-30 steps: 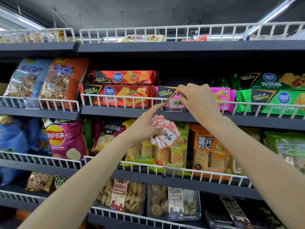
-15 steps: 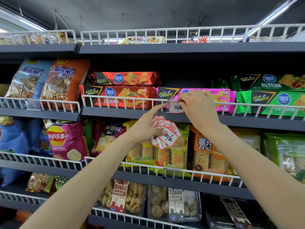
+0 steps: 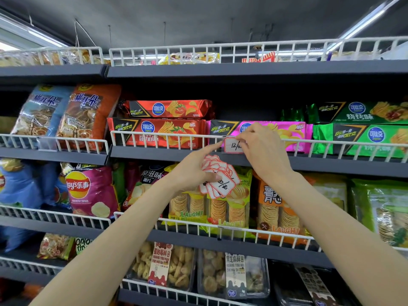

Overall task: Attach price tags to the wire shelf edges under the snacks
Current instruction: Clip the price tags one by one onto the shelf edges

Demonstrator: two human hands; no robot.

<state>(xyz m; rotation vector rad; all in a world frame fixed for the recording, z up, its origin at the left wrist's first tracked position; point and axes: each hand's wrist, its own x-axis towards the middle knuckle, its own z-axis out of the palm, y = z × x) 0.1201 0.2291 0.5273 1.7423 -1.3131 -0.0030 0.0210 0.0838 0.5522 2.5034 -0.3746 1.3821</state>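
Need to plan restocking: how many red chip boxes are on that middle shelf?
2: one red box stacked on top, the other beneath it behind the wire rail, left of the pink box. More may sit hidden behind.

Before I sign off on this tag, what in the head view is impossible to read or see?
- Price tag: only "12/" shows; the right hand covers the rest.
- Clip behind the tag: hidden by the tag and fingers.
- Tag stack in the left hand: lower tags overlapped; top writing too small.
- Pink snack pack: logo partly behind the right hand.
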